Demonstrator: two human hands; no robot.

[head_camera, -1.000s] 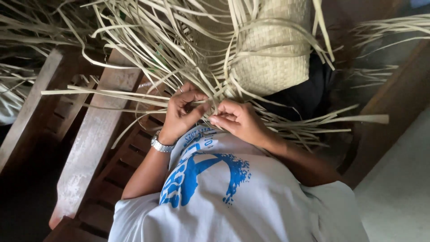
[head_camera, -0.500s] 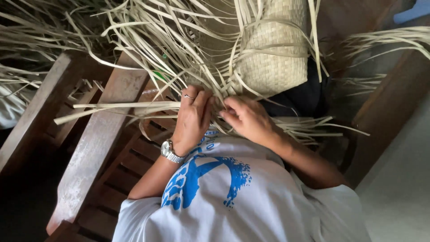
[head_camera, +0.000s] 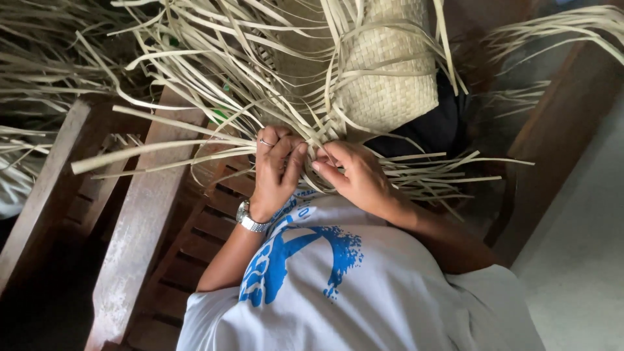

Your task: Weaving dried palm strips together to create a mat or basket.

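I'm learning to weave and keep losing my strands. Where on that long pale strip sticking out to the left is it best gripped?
Grip the long pale strip near the woven edge, coming from below, about where the left hand lies. The strip lies flat and runs far out to a free tip, so an outer hold would probably let it flex. The right hand pinches neighbouring strands beside the woven panel.
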